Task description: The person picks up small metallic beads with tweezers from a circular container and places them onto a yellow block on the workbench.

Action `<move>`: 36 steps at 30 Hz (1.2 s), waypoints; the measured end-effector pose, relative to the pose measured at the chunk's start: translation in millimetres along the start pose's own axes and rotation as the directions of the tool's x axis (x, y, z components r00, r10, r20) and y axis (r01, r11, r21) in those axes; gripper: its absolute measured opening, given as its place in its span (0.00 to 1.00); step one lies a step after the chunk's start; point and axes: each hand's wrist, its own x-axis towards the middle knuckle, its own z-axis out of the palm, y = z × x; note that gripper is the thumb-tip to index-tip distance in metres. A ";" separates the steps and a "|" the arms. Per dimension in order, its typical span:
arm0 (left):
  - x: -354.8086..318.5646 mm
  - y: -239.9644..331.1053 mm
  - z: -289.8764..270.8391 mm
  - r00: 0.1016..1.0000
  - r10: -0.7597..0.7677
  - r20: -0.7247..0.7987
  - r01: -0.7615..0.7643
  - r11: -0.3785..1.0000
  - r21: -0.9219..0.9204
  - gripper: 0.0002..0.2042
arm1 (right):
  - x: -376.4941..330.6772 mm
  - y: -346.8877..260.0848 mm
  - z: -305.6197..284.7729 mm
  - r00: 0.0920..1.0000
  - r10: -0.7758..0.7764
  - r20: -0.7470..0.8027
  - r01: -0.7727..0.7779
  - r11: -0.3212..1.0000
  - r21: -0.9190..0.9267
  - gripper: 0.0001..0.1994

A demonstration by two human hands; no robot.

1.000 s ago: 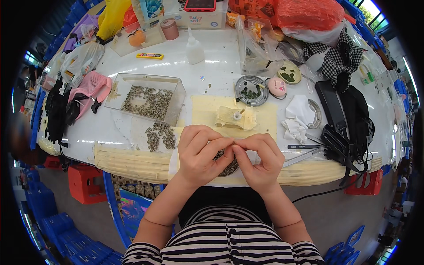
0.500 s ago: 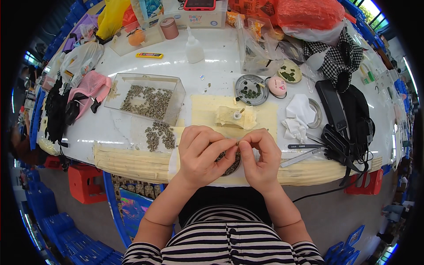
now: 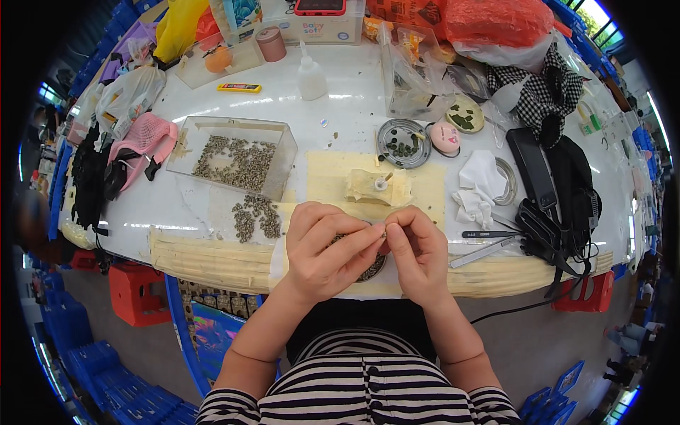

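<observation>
My left hand [image 3: 327, 249] and my right hand [image 3: 419, 258] meet over the table's front edge, fingertips pinched together. Whatever tiny piece lies between them is too small and covered to name. Beneath the hands is a round dish [image 3: 374, 270] of small dark metallic parts, mostly hidden by my left fingers. Just beyond them stands a block wrapped in cream tape [image 3: 361, 185] with a small white nozzle-like piece [image 3: 381, 184] on top. To the left, small metal parts [image 3: 256, 218] lie in loose piles beside a clear tray [image 3: 282, 159] of similar pieces.
At the right are a round dish with dark green bits [image 3: 404, 144], a pink round lid [image 3: 445, 137], white tissue [image 3: 478, 185], tweezers [image 3: 489, 234] and a black strap bag [image 3: 567, 198]. A white squeeze bottle [image 3: 312, 78] stands farther back. Cream tape pads the front edge [image 3: 212, 258].
My fingertips have shifted slightly, with the right thumb and fingers turned a little against the left fingertips. Both hands stay in nearly the same place.
</observation>
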 end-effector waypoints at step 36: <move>-1.7 -1.6 1.6 0.997 -0.076 -0.032 0.076 0.997 -0.005 0.15 | 4.7 -3.9 2.7 0.893 -0.449 -0.018 0.413 0.837 -0.358 0.10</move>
